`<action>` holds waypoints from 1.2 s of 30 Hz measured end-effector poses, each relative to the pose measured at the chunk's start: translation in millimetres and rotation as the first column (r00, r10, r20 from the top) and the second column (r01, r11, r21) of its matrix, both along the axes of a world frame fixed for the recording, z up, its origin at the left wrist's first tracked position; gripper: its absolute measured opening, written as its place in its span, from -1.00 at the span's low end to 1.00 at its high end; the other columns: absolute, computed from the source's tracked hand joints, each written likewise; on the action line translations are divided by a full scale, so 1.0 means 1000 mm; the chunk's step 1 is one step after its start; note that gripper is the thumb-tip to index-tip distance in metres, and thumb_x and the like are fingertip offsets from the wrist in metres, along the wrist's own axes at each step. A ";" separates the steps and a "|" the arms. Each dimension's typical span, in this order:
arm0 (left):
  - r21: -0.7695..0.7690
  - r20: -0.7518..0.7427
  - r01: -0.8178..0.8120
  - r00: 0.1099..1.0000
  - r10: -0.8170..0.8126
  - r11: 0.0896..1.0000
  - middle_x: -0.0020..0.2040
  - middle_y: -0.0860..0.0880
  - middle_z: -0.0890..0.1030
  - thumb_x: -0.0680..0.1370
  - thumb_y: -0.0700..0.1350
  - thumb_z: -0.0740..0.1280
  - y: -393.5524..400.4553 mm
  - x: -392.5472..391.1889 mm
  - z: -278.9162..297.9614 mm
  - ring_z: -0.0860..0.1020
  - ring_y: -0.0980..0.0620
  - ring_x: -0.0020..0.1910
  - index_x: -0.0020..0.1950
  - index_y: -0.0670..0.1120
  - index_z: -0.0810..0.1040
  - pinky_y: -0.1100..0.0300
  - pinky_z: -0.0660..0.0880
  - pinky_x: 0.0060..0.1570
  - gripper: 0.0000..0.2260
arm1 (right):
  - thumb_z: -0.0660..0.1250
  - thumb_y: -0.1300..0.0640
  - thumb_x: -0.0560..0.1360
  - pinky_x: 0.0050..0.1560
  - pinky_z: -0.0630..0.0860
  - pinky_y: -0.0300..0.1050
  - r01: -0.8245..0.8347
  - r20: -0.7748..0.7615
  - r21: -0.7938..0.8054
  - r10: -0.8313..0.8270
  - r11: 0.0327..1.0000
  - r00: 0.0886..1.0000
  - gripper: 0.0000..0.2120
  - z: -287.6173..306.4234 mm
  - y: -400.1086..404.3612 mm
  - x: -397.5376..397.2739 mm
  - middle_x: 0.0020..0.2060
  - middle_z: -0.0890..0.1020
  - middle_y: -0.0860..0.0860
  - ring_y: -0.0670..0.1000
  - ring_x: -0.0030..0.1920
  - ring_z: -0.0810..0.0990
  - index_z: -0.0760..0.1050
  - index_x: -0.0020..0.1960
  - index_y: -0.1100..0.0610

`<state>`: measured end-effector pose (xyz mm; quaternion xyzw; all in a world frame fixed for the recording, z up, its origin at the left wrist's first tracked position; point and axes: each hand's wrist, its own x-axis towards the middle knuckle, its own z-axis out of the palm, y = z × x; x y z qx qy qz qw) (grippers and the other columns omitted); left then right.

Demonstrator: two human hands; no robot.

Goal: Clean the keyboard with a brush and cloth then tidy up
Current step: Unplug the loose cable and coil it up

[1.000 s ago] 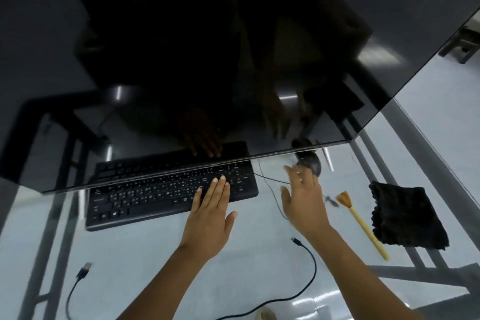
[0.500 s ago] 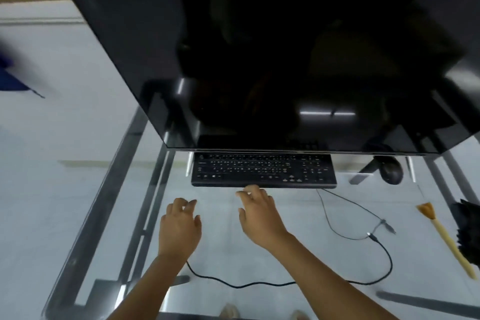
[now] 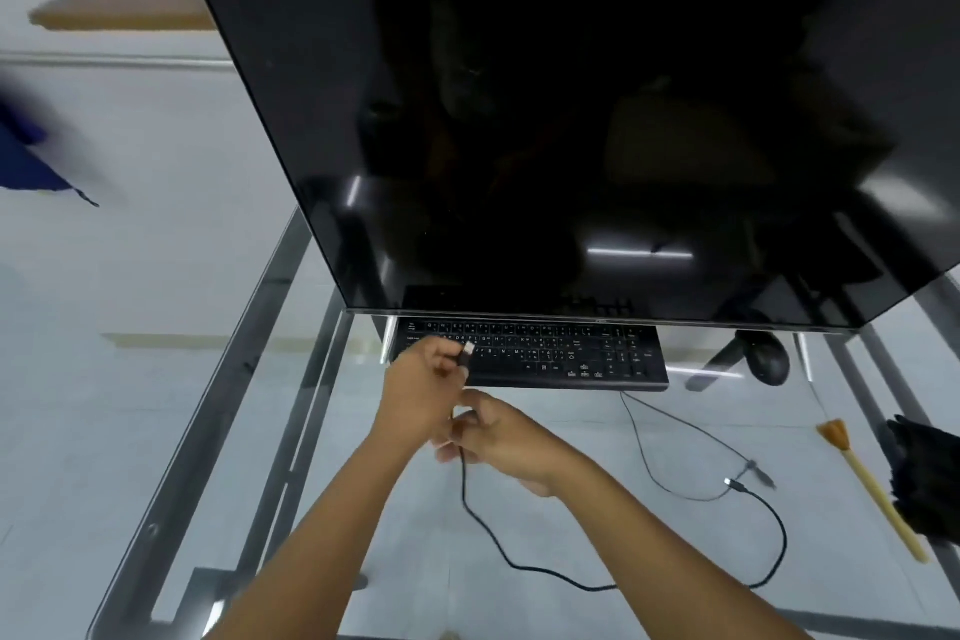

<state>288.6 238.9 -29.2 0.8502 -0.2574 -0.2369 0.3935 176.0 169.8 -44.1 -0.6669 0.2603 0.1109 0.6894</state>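
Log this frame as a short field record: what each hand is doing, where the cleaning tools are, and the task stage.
left hand: holds the plug end of the black cable
right hand: grips the same cable lower down
keyboard: on the glass desk, under the monitor edge
brush: lying at the desk's right side, untouched
cloth: dark, beside the brush
mouse: right of the keyboard
stage: cleaning not yet begun
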 end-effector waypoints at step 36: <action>-0.972 -0.203 -0.143 0.912 -0.357 0.188 -0.32 0.03 0.59 0.64 -0.20 0.21 -0.095 -0.083 0.367 0.54 0.12 -0.35 0.14 -0.12 0.53 0.31 0.50 -0.28 -0.86 | 0.18 0.07 0.64 -0.26 0.59 -0.07 0.168 0.414 -0.697 0.200 0.697 0.888 -0.78 0.336 -0.097 -0.110 -0.38 0.43 -0.04 -0.14 -0.45 0.44 0.54 0.06 0.16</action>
